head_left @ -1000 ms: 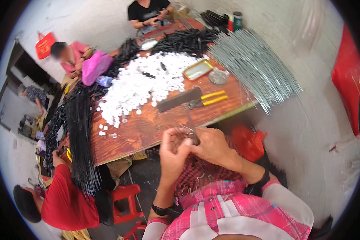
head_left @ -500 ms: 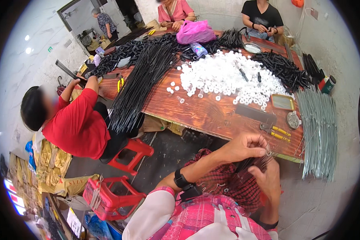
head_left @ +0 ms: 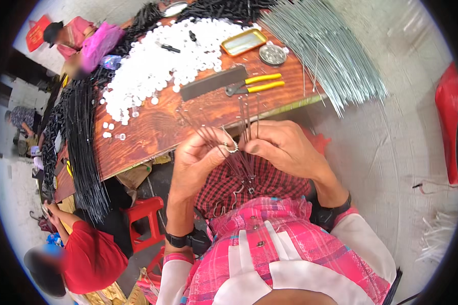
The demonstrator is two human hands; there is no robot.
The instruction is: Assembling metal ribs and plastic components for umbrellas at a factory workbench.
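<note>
My two hands are close together over my lap, just off the near edge of the table. My left hand [head_left: 201, 155] pinches several thin dark metal rods [head_left: 204, 134] between thumb and fingers. A small silver notched ring [head_left: 232, 147] shows at its thumb tip. My right hand [head_left: 282, 150] is closed on more of these rods [head_left: 247, 119], which stand up past its fingertips. Below the hands the rods come together in a bundle [head_left: 247, 175] against my checked clothing. A pale thin string or wire [head_left: 234, 201] hangs near it.
On the wooden table [head_left: 147, 134] lie yellow-handled pliers [head_left: 259, 84], a dark flat bar [head_left: 213, 83], a round tin [head_left: 273, 55], a gold-rimmed tray [head_left: 224, 49] and many white plastic caps [head_left: 163, 61]. Silver rods [head_left: 331, 56] overhang the right. A person in red [head_left: 94, 256] sits left.
My view has swung toward the right, so the table sits further left. My hands have drawn apart a little, and the rods now stand up between them.
</note>
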